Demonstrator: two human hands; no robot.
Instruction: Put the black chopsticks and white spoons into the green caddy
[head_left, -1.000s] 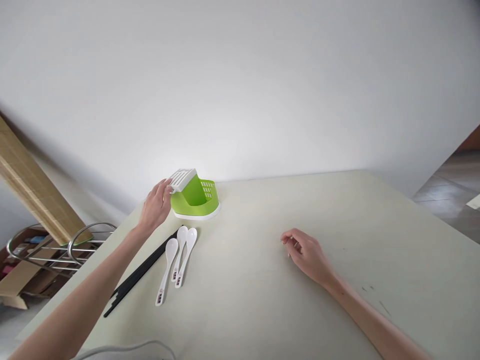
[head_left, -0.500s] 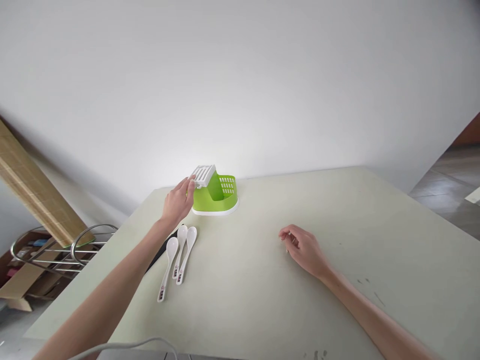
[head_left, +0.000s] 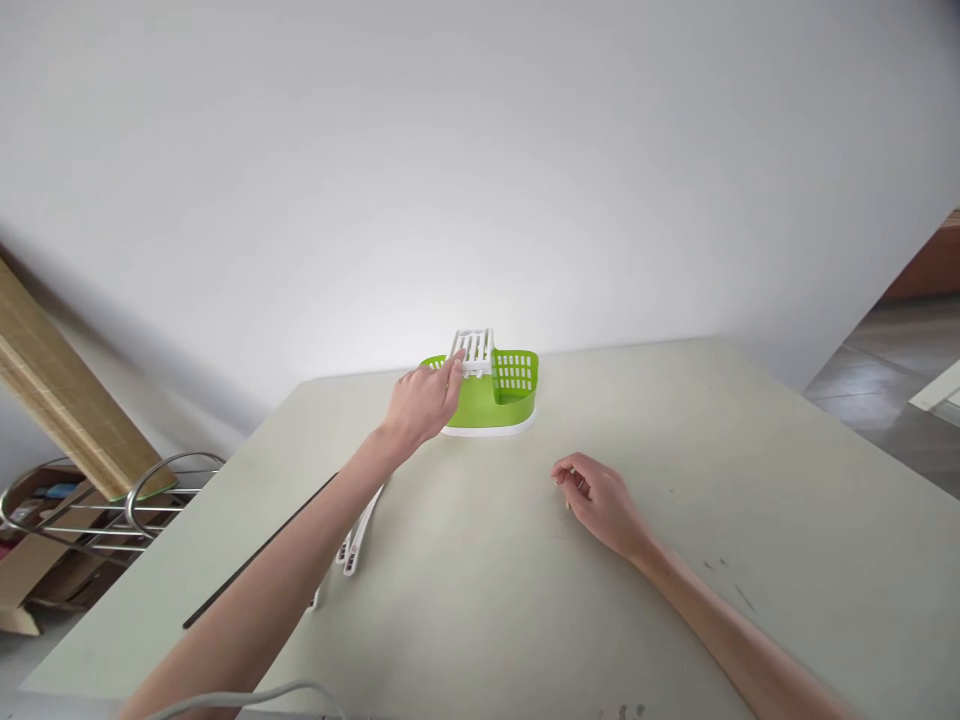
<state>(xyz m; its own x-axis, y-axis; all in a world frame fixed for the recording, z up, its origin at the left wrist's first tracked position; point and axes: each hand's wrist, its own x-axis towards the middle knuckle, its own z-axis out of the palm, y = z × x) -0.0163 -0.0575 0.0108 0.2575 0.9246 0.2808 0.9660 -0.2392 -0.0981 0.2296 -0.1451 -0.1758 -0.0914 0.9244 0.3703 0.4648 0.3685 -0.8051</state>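
Observation:
My left hand [head_left: 429, 400] is closed on the left front part of a green plastic cutlery caddy [head_left: 480, 408], its fingers at the white slotted top piece [head_left: 475, 350]. The caddy has perforated basket sides and a white base, and stands upright near the back of the table. White spoons [head_left: 358, 538] lie mostly hidden beneath my left forearm, with only their handles showing. My right hand [head_left: 600, 503] rests on the table to the right, fingers loosely curled in, with nothing visible in them.
A thin black strip [head_left: 259, 552] lies on the table left of my forearm. The pale table [head_left: 480, 610] meets a white wall at the back. Beyond its left edge are a metal rack [head_left: 142, 495], cardboard boxes and a leaning wooden board [head_left: 67, 385]. A grey cable [head_left: 247, 695] crosses the front.
My left hand and the caddy have moved right along the back of the table, and the caddy is turned a little. My forearm now covers most of the spoons. The right hand stays put.

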